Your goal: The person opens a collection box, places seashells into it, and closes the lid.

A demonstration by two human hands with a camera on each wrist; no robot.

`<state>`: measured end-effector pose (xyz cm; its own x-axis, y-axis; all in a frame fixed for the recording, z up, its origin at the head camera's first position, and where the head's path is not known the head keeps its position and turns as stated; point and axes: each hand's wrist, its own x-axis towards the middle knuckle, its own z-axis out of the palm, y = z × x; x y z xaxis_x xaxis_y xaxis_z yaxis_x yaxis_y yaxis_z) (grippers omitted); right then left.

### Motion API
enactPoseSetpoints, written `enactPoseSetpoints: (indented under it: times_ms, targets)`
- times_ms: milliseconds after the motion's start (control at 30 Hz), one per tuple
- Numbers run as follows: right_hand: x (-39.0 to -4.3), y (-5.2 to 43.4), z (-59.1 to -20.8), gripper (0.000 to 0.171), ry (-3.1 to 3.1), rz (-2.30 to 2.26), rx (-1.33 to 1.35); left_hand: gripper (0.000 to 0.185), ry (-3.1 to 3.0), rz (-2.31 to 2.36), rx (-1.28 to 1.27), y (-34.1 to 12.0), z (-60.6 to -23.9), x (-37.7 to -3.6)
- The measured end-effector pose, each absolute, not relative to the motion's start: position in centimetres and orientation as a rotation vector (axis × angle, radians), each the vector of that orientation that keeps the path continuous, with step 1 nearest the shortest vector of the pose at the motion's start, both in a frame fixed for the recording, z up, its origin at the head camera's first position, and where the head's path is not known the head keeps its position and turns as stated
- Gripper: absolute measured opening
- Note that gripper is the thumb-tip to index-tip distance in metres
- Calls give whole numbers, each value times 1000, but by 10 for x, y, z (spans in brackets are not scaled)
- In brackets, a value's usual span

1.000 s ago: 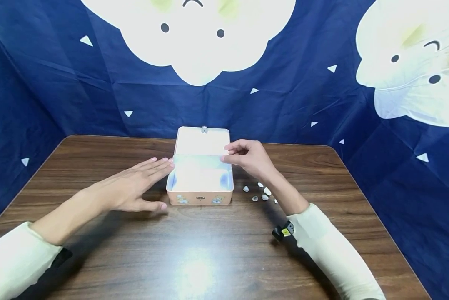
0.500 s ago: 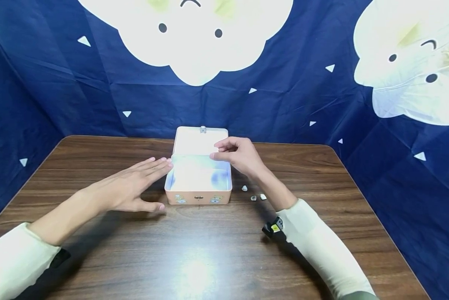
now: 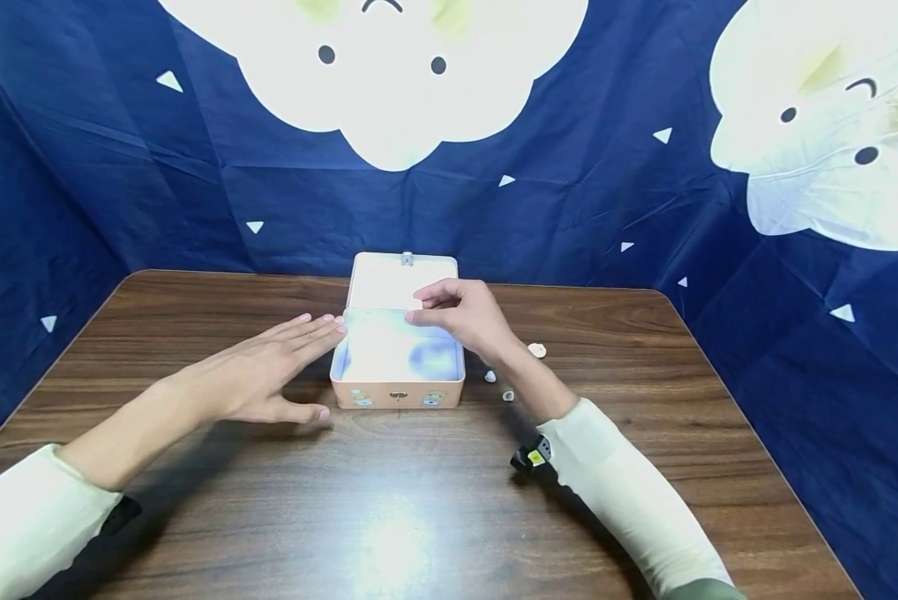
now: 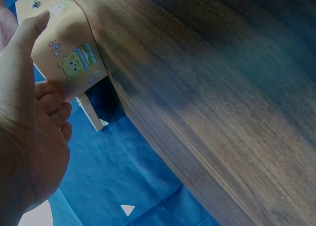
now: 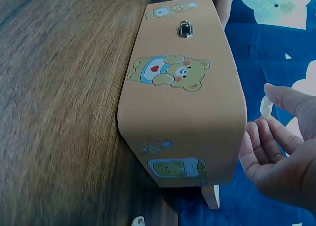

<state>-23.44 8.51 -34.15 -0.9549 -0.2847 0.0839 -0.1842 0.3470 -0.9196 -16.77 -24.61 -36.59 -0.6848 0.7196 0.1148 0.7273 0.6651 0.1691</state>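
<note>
Grip of the right hand point(image 3: 456, 317), head view: thumb and fingers pinch a white shell point(image 3: 416, 304). The held shell appears over the rear part of the hinged box point(image 3: 398, 395), near the line where the lid point(image 3: 389, 279) folds back. The box interior lies below the grip and towards the person; the exact height above the rim cannot be told. Judged from this, the coming move turns on the shell's place relative to that interior: a short way forward of the cavity's middle, with little sideways error. The left hand point(image 3: 269, 375) lies with fingers extended, tips at the box's left rim; contact cannot be confirmed. Three loose shells point(image 3: 536, 350) lie to the right of the box on the tabletop point(image 3: 269, 517), the right hand being much the nearer to them.

Left wrist view: the left hand is alongside the box, thumb extended across the front corner and the other fingers by the side wall. Nothing is seen held there. The right hand shows only in part at the frame edge; its shell is not visible.

Right wrist view: the shell sits between thumb tip and fingertip, its longer axis running from one to the other. It is apart from the box wall, beyond the upper edge. One loose shell shows partly at the bottom of the frame.
</note>
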Motion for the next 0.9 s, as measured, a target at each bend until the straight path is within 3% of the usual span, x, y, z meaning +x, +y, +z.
enactPoseSetpoints:
  times_ms: [900]
  targets:
    - [-241, 72, -350, 38, 2526, -1624, -426, 106, -2833, -309, -1228, -244, -367, -167]
